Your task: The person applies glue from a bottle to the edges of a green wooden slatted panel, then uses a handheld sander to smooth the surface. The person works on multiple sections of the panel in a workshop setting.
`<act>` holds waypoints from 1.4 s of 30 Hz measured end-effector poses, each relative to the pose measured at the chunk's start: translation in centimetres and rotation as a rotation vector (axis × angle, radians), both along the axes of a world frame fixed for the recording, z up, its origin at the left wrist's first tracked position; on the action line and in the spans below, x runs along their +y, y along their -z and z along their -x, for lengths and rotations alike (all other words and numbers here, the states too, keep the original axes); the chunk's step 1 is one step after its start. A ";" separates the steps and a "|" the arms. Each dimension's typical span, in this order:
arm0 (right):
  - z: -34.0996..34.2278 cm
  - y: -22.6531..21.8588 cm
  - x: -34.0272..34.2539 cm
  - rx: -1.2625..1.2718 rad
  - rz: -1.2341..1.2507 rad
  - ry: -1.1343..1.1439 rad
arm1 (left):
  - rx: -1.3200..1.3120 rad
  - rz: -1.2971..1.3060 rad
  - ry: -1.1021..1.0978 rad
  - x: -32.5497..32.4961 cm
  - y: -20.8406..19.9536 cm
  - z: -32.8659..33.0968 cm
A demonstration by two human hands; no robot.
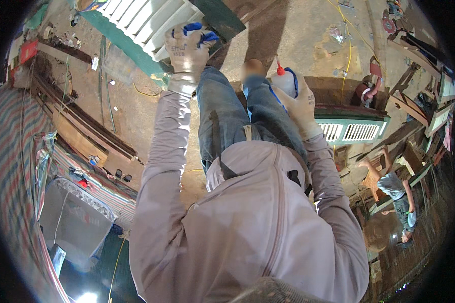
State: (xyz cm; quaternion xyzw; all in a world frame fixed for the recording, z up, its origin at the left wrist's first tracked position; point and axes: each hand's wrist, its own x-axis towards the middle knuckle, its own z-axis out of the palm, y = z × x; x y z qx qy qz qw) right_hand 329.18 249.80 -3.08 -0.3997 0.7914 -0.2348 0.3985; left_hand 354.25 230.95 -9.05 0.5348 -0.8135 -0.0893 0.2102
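Observation:
My left hand (188,50), in a white work glove with blue fingertips, is at the near right side of a white louvered shutter panel (141,25) with a green frame. Its fingers are curled, and whatever lies between them is hidden. Lower down, beside my right knee, my right hand (301,101) wears a matching glove and is wrapped round a white squeeze bottle (283,82). The bottle stands roughly upright, its thin red nozzle pointing away from me.
Right of my leg lies another green-framed louvered panel (351,130). A yellow cord (350,45) crosses the floor at the far right. Long wooden boards (81,126) lie at left, near a striped tarp (15,136). Another person (397,189) is at the right, among wooden pieces.

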 end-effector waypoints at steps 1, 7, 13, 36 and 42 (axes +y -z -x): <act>0.5 0.1 0.3 0.001 0.009 -0.005 | 0.002 -0.009 -0.036 1.0 0.4 0.4; 2.6 -0.3 1.4 -0.028 0.021 -0.009 | -0.224 -0.165 0.035 0.0 0.8 1.3; 3.4 0.2 2.3 0.021 0.101 -0.041 | -0.365 -0.141 -0.152 -2.7 1.0 1.8; 1.4 0.1 -0.1 -0.082 -0.017 -0.009 | -0.500 -0.169 -0.022 7.0 -0.5 5.2; 0.9 0.5 0.5 -0.045 0.123 -0.089 | -0.352 0.033 -0.052 3.8 1.4 3.2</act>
